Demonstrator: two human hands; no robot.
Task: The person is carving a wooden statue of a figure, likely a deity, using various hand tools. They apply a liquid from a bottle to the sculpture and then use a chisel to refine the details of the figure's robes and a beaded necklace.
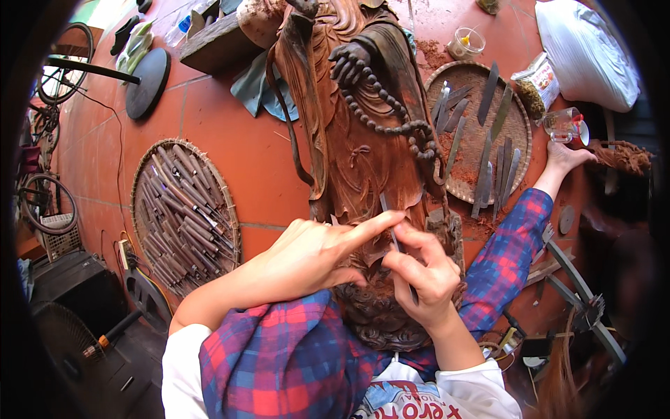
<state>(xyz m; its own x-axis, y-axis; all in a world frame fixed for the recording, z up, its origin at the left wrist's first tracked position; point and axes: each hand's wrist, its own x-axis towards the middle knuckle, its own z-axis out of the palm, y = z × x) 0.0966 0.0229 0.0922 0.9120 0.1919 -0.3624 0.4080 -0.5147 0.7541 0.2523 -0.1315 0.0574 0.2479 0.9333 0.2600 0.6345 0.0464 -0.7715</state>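
A carved brown wooden statue [356,174] in draped robes lies in front of me, with its carved base toward my body. My right hand [427,276] is closed around a thin flat metal file [383,202], whose tip points away from me over the robe's lower folds. My left hand [300,255] reaches across from the left, palm down. Its index finger is stretched out and meets the file by my right fingertips, while its thumb stands apart lower down. The other left fingers are partly hidden. A string of carved beads [391,112] hangs from the statue's hand.
At left, a round woven tray [236,230] holds many wooden-handled tools. Another woven tray [527,150] at right carries flat metal files and reddish wood dust. Beyond lie a glass mug [560,126], a white sack [586,59] and a wooden block [223,45]. A fan [66,342] stands left.
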